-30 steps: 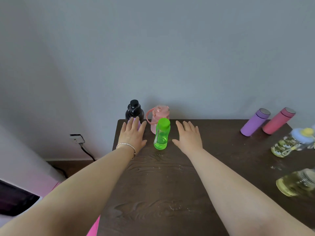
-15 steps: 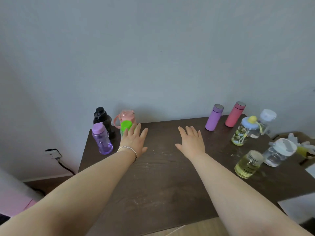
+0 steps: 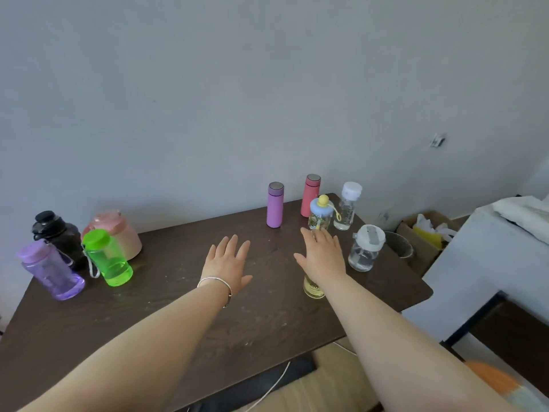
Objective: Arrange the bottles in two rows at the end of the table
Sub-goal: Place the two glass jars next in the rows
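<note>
On dark woodgrain table [image 3: 184, 307], cylindrical plastic bottles [image 3: 107, 258]

No sleeves on me, both arms bare to the edge of view, just a thin silver bangle [image 3: 214, 281] round my left wrist.

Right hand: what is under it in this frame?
Under the right hand stands a yellowish bottle; only its lower body shows below the wrist. Its top is covered, and contact cannot be told.
</note>
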### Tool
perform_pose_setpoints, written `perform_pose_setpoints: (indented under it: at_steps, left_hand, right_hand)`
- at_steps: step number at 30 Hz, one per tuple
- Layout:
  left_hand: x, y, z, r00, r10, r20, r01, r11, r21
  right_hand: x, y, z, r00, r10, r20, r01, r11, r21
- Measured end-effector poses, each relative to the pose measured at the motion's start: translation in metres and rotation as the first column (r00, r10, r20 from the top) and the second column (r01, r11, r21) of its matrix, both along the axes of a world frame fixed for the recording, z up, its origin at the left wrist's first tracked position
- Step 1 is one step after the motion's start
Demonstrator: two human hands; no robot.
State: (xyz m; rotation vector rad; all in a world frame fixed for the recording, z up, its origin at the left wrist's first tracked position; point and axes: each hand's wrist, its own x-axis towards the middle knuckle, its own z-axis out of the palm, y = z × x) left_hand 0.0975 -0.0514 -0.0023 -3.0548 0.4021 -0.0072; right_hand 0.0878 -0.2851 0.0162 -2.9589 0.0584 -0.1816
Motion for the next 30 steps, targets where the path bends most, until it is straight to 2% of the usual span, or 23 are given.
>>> perform_pose_setpoints:
  at_steps: [7, 18, 27, 30]
  left_hand:
    - [0.000, -0.083, 0.001, 0.995, -0.094, -0.029, 0.094, 0.995, -0.030]
    - [0.036, -0.161, -0.021, 0.962, -0.245, -0.122, 0.239, 0.969, -0.062]
    - [0.082, -0.191, -0.054, 0.876, -0.394, -0.276, 0.370, 0.919, -0.137]
    - [0.092, -0.187, -0.068, 0.837, -0.424, -0.345, 0.371, 0.904, -0.211]
  right_hand:
    - [-0.017, -0.082, -0.002, 0.995, -0.101, -0.014, 0.101, 0.994, 0.030]
    - [-0.011, -0.160, -0.032, 0.965, -0.261, -0.038, 0.261, 0.965, 0.012]
    - [0.047, -0.199, -0.056, 0.907, -0.409, -0.100, 0.419, 0.902, 0.106]
    - [0.067, -0.201, -0.066, 0.892, -0.433, -0.130, 0.449, 0.880, 0.155]
